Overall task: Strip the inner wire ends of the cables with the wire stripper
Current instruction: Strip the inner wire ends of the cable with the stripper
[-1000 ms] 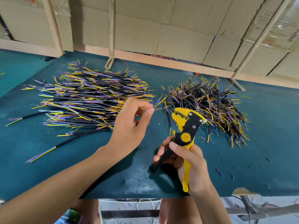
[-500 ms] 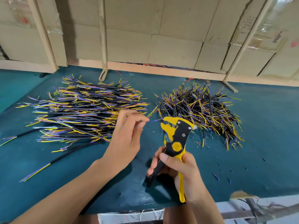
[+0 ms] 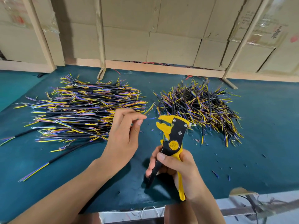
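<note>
Cable body: hidden behind left hand [image 3: 123,139]. Left hand pinches blue inner wire [image 3: 151,118], tip at wire stripper [image 3: 174,136] head. Right hand [image 3: 179,170] grips stripper handles above green surface [image 3: 267,143].

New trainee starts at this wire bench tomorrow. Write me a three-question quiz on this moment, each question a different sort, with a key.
1. True or false: the right hand grips the stripper by its handles.
2. Multiple choice: what does the left hand pinch?
A. a thin blue wire
B. a roll of tape
C. a screwdriver
3. Fill in: the stripper's head points up, and the blue wire leads toward its ____ jaws.

Key
1. True.
2. A. The wire runs from the fingertips toward the tool's head.
3. Yellow.
</note>
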{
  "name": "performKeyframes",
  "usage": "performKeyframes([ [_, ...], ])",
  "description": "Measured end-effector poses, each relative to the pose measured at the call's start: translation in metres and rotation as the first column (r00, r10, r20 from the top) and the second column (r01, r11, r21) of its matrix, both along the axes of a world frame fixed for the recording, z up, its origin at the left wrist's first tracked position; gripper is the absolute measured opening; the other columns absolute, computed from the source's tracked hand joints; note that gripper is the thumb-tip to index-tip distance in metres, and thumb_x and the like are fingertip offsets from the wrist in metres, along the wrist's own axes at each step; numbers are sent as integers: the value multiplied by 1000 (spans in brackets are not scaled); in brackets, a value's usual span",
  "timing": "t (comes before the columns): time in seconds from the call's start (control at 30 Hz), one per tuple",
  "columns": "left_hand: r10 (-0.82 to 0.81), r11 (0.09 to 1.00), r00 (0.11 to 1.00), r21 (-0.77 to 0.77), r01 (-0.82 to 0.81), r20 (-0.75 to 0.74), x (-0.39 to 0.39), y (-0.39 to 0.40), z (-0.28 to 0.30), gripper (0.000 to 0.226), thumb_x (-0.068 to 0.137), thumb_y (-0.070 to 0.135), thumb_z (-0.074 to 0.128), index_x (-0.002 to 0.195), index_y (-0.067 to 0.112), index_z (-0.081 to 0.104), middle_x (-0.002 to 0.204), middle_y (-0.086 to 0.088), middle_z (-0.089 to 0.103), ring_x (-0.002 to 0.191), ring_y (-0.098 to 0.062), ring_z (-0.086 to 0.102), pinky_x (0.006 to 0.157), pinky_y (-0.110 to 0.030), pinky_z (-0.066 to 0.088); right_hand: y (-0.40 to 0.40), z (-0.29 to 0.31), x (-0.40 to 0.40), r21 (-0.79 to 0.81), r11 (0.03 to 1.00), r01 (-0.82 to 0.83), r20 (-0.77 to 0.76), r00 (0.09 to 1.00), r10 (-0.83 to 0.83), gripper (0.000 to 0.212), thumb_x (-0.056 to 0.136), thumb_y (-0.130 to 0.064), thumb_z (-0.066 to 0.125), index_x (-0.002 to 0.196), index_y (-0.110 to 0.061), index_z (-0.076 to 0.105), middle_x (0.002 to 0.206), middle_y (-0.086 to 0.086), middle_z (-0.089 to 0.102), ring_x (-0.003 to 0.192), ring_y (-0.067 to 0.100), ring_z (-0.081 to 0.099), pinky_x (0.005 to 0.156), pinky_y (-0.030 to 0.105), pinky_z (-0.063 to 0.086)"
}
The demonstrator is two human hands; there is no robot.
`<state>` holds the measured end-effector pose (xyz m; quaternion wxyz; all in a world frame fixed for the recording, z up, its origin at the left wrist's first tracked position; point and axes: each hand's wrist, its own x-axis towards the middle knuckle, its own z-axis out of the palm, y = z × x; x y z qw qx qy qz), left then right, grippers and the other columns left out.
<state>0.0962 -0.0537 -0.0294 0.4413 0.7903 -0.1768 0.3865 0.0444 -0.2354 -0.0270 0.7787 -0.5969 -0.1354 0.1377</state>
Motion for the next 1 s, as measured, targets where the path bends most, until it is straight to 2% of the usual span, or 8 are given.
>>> performKeyframes([
  [0.1, 29, 999, 999, 40, -31, 46, 1, 1, 0, 18, 99, 1, 55, 110, 4, 68, 111, -6, 48, 105, 2, 46, 85, -14, 41, -1, 0, 0, -9, 1000, -11, 11, 1000, 11, 21, 85, -32, 75, 90, -12, 69, 81, 17, 68, 74, 36, 70, 66, 30, 51],
  [0.3, 24, 996, 994, 77, -32, 108, 1, 1, 0, 17, 97, 0, 56, 108, 3, 69, 110, -3, 48, 105, 6, 46, 89, -11, 36, -1, -4, 2, 34, 999, -40, -33, 999, 41, 37, 78, -36, 85, 96, -8, 69, 83, 21, 66, 75, 39, 68, 74, 45, 52],
  [0.47, 15, 995, 992, 95, -27, 126, 0, 0, 1, 18, 96, -2, 56, 108, 1, 70, 108, -9, 50, 103, -1, 47, 89, -13, 37, -2, -5, 1, 25, 999, -45, -35, 998, 46, 24, 84, -27, 77, 95, -7, 68, 83, 21, 67, 76, 39, 68, 74, 45, 52],
  [0.57, 10, 995, 992, 98, -22, 124, -1, 0, 1, 19, 95, -6, 57, 107, 1, 69, 107, -9, 49, 103, 3, 46, 90, -11, 37, -1, -4, 2, -46, 997, -63, 24, 998, 65, 16, 88, -26, 71, 86, -10, 67, 77, 17, 68, 72, 36, 68, 75, 49, 47],
  [0.7, 6, 995, 993, 100, -18, 120, -1, 0, 1, 18, 94, -7, 58, 107, 1, 69, 108, -6, 48, 105, 9, 44, 90, -10, 36, 0, -4, 3, -73, 997, -27, 48, 998, 30, 20, 89, -26, 70, 79, -10, 63, 70, 17, 64, 63, 35, 66, 71, 50, 43],
  [0.9, 2, 998, 996, 67, -8, 90, -2, 0, 2, 17, 97, 1, 57, 108, 4, 69, 109, -1, 47, 103, 4, 46, 84, -11, 37, 1, -3, 3, -31, 999, -35, -10, 999, 35, 18, 84, -26, 74, 82, -10, 66, 73, 19, 65, 65, 35, 66, 73, 54, 41],
  [1.0, -3, 998, 996, 62, -2, 88, -3, -1, 3, 17, 98, 3, 56, 108, 4, 69, 109, 0, 47, 103, 4, 46, 85, -11, 37, 1, -2, 3, -38, 999, -32, -2, 999, 32, 18, 83, -24, 72, 80, -8, 65, 70, 19, 63, 62, 35, 65, 71, 49, 45],
])
